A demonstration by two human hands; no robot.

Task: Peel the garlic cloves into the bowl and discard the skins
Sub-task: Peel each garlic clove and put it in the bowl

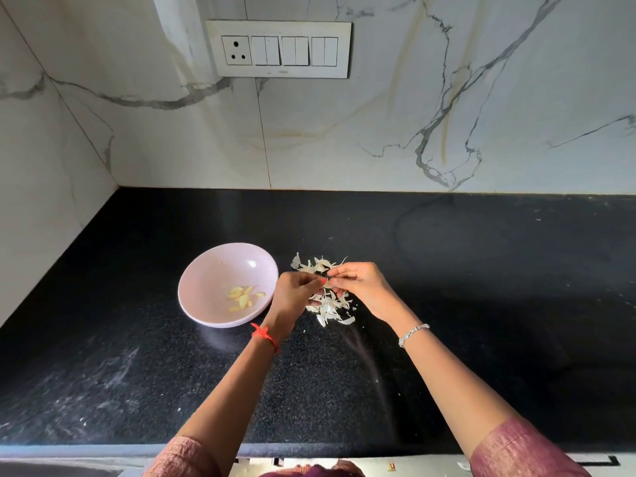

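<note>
A pale pink bowl stands on the black counter and holds several peeled yellowish garlic cloves. To its right lies a heap of white garlic skins. Above that heap my left hand and my right hand meet fingertip to fingertip, both pinching a small garlic clove that is mostly hidden between the fingers.
The black granite counter runs to a marble wall at the back and on the left. A switch panel sits on the back wall. The counter's front edge lies just below my forearms.
</note>
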